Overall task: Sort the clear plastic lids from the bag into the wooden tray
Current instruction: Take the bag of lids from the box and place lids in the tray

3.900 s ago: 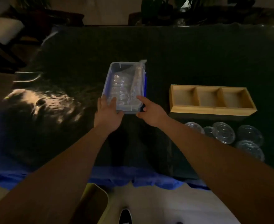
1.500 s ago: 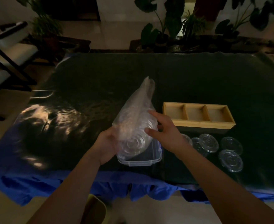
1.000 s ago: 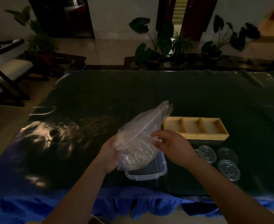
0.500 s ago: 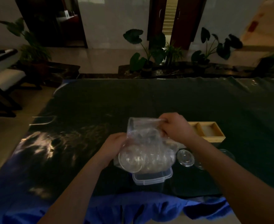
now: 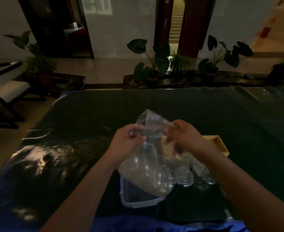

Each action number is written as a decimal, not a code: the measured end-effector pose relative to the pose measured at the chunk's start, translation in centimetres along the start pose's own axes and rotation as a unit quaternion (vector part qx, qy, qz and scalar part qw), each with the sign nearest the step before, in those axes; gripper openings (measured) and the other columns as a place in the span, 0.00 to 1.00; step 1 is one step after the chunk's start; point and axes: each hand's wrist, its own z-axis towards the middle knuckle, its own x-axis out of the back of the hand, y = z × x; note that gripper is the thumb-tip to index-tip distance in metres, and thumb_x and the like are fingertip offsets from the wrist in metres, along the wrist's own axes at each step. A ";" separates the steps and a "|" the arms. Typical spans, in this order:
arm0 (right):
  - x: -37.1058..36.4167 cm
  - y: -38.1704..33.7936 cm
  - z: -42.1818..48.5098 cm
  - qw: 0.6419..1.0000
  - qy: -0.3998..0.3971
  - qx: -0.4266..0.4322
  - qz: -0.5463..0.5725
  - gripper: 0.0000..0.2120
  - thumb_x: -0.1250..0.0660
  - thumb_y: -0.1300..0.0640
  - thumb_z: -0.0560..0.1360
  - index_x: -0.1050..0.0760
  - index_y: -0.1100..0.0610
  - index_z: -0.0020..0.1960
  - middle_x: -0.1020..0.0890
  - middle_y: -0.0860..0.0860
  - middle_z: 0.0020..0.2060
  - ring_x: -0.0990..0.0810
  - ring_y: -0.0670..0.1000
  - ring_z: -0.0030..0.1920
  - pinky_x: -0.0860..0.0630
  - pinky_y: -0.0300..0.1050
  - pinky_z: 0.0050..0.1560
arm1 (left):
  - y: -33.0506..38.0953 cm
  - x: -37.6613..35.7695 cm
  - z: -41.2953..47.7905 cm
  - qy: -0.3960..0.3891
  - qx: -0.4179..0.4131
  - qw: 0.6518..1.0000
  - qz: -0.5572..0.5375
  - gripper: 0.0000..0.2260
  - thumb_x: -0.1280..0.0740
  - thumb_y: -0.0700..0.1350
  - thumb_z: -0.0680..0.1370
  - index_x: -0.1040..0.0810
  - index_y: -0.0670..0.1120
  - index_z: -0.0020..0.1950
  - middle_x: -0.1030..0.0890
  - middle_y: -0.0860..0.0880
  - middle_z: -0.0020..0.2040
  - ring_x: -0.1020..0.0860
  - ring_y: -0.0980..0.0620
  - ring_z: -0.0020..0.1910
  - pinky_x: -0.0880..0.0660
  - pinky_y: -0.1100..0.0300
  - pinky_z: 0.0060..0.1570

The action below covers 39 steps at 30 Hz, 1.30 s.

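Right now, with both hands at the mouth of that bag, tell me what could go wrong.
1. The left hand and right hand grip only the top of the clear bag; if the mouth opens unevenly, lids could spill out.
2. The bag hangs half over the plastic container, so falling lids might land there or on the dark cloth, not in the wooden tray.
3. The arms hide most of the tray, and the light is dim, so aim may suffer.

A dim room: pale walls (image 5: 129,27), glossy beige floor (image 5: 104,74), an open doorway (image 5: 175,22) onto stairs, broad-leaved potted plants (image 5: 154,61), and a cushioned dark-framed chair (image 5: 5,91) at left.
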 end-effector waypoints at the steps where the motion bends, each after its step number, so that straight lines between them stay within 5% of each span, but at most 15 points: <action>1: 0.4 0.8 0.4 0.995 0.037 0.031 -0.086 0.16 0.34 0.41 0.77 0.29 0.47 0.60 0.16 0.49 0.51 0.16 0.45 0.38 0.20 0.45 0.37 | 0.3 -1.1 0.4 0.012 0.003 1.000 -0.002 0.10 0.28 0.39 0.78 0.17 0.52 0.55 0.13 0.52 0.50 0.14 0.56 0.48 0.16 0.63 0.40; 4: 1.4 2.5 0.9 0.923 0.156 0.213 -0.280 0.41 0.38 0.25 0.68 0.45 0.42 0.75 0.31 0.44 0.67 0.26 0.40 0.52 0.23 0.42 0.45 | 1.4 -4.6 1.2 0.045 0.004 0.999 0.008 0.08 0.29 0.38 0.78 0.17 0.46 0.56 0.14 0.46 0.50 0.13 0.51 0.48 0.15 0.57 0.44; 7: 2.6 3.3 2.2 0.850 0.212 0.314 -0.365 0.44 0.40 0.24 0.66 0.40 0.47 0.75 0.28 0.46 0.61 0.28 0.39 0.46 0.26 0.38 0.38 | 2.2 -7.9 1.8 0.054 0.008 0.999 0.003 0.07 0.29 0.36 0.78 0.18 0.41 0.56 0.14 0.42 0.51 0.14 0.47 0.50 0.16 0.53 0.49; 11: 8.3 2.6 5.5 0.935 0.186 0.238 -0.185 0.04 0.34 0.46 0.78 0.25 0.45 0.47 0.20 0.40 0.36 0.21 0.38 0.31 0.27 0.35 0.33 | 2.6 -9.8 1.8 0.068 -0.007 0.997 0.042 0.07 0.33 0.34 0.80 0.17 0.43 0.51 0.14 0.44 0.47 0.15 0.50 0.45 0.18 0.60 0.43; 13: 10.5 2.8 6.5 0.980 0.133 0.149 -0.017 0.10 0.34 0.49 0.80 0.22 0.50 0.41 0.20 0.43 0.27 0.23 0.38 0.25 0.29 0.37 0.31 | 2.9 -9.8 1.8 0.094 -0.004 0.995 0.040 0.07 0.33 0.35 0.80 0.16 0.44 0.50 0.14 0.43 0.47 0.15 0.49 0.45 0.17 0.57 0.43; 15: 11.2 2.8 6.1 0.988 0.093 0.123 0.018 0.11 0.35 0.48 0.80 0.22 0.51 0.41 0.20 0.46 0.26 0.23 0.40 0.24 0.27 0.41 0.31 | 3.2 -9.7 1.9 0.097 -0.003 0.994 0.039 0.07 0.32 0.36 0.80 0.16 0.45 0.50 0.14 0.43 0.46 0.15 0.50 0.43 0.17 0.59 0.40; 17: 11.7 3.2 4.6 0.985 0.093 0.125 0.070 0.17 0.34 0.37 0.75 0.22 0.50 0.51 0.16 0.46 0.33 0.18 0.42 0.29 0.22 0.41 0.32 | 3.5 -9.5 2.0 0.101 -0.008 0.994 0.043 0.07 0.32 0.37 0.80 0.16 0.46 0.49 0.15 0.43 0.47 0.15 0.50 0.43 0.17 0.61 0.39; 18: 11.9 3.3 3.5 0.984 0.089 0.112 0.107 0.29 0.34 0.30 0.69 0.25 0.49 0.60 0.15 0.46 0.39 0.16 0.43 0.35 0.20 0.42 0.35 | 3.7 -9.4 2.0 0.104 -0.011 0.994 0.041 0.07 0.33 0.37 0.80 0.16 0.46 0.49 0.15 0.43 0.47 0.14 0.50 0.43 0.17 0.61 0.38; 20: 11.4 3.7 1.4 0.990 0.080 0.089 0.070 0.51 0.34 0.19 0.57 0.42 0.38 0.74 0.18 0.40 0.52 0.15 0.43 0.45 0.19 0.46 0.43 | 4.1 -9.0 2.2 0.105 -0.018 0.994 0.032 0.09 0.33 0.37 0.81 0.15 0.48 0.48 0.14 0.46 0.46 0.14 0.52 0.43 0.18 0.63 0.36; 22: 9.5 4.4 -0.4 0.988 0.070 0.105 -0.093 0.59 0.32 0.20 0.53 0.54 0.35 0.76 0.24 0.33 0.52 0.20 0.38 0.46 0.24 0.40 0.43 | 4.5 -8.6 2.3 0.106 -0.030 0.993 0.038 0.11 0.34 0.36 0.81 0.15 0.49 0.47 0.14 0.47 0.47 0.14 0.54 0.43 0.18 0.63 0.37; 24: 8.6 4.8 -0.5 0.974 0.081 0.133 -0.166 0.48 0.26 0.35 0.66 0.49 0.41 0.77 0.22 0.33 0.44 0.20 0.36 0.36 0.27 0.33 0.33 | 4.7 -8.2 2.3 0.100 -0.034 0.993 0.045 0.09 0.34 0.37 0.81 0.16 0.48 0.50 0.14 0.47 0.48 0.14 0.51 0.45 0.16 0.59 0.40; 28: 11.3 3.3 0.2 0.993 0.038 0.107 0.044 0.12 0.33 0.57 0.80 0.23 0.53 0.63 0.14 0.54 0.38 0.15 0.53 0.32 0.18 0.47 0.31 | 4.7 -7.0 1.8 0.078 -0.033 0.994 0.074 0.09 0.36 0.38 0.82 0.17 0.48 0.53 0.15 0.50 0.46 0.16 0.46 0.46 0.19 0.61 0.36; 33: 9.6 2.3 -0.9 0.994 -0.027 0.089 0.065 0.18 0.28 0.48 0.75 0.28 0.43 0.63 0.14 0.52 0.42 0.15 0.49 0.32 0.22 0.41 0.30 | 4.0 -5.5 1.3 0.120 -0.034 0.989 0.081 0.09 0.36 0.41 0.82 0.17 0.53 0.51 0.15 0.48 0.47 0.16 0.46 0.46 0.16 0.46 0.45; 36: 7.8 2.4 -0.7 0.990 -0.027 0.102 -0.092 0.17 0.23 0.52 0.70 0.27 0.42 0.54 0.16 0.49 0.41 0.18 0.43 0.29 0.26 0.34 0.25 | 3.4 -4.5 1.3 0.142 -0.036 0.986 0.084 0.08 0.34 0.44 0.82 0.17 0.55 0.50 0.15 0.56 0.48 0.15 0.56 0.46 0.18 0.60 0.38; 39: 8.0 1.9 0.1 0.990 0.005 0.074 0.119 0.03 0.29 0.57 0.76 0.18 0.55 0.49 0.16 0.52 0.34 0.24 0.46 0.26 0.30 0.39 0.24 | 2.6 -4.2 1.5 0.220 -0.004 0.964 0.150 0.10 0.29 0.48 0.79 0.22 0.56 0.60 0.18 0.56 0.50 0.17 0.55 0.48 0.20 0.60 0.42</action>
